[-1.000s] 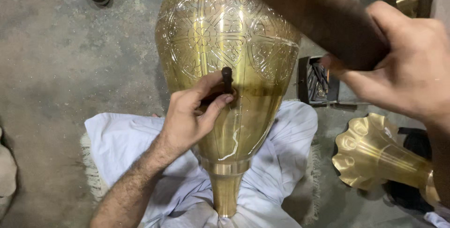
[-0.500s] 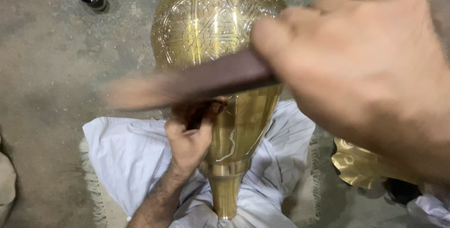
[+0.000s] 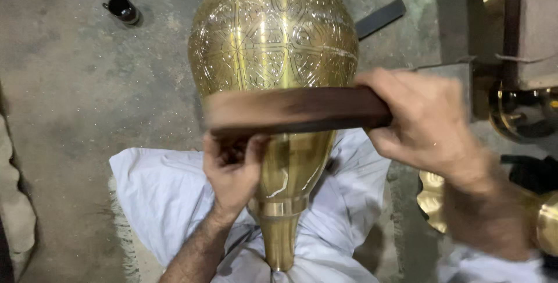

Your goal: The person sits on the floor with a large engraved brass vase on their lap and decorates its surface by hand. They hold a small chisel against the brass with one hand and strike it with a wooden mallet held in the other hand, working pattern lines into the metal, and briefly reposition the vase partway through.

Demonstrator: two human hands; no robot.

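Head view: brass vase (image 3: 273, 56) lies over white cloth (image 3: 163, 196) on floor. Left hand (image 3: 232, 169) fingers clamped on small tool against vase. Right hand (image 3: 424, 126) fingers clamped on wooden stick (image 3: 296, 111), blurred. Advice: strike square, keep tool steady.

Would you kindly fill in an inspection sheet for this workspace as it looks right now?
Surface: bare grey concrete floor, stained; white cloth spread under the work.
Job's things: large engraved brass vessel lying on the cloth, narrow neck toward the camera; dark wooden bar, blurred, across its body.
Clutter: small black cup on the floor; dark flat strip behind the vessel; fluted brass piece at right.
Grippers: left hand pressed on the vessel, its grip hidden; right hand clenched on the bar.
Cables: nothing seen.
Surroundings: more brass ware at right.
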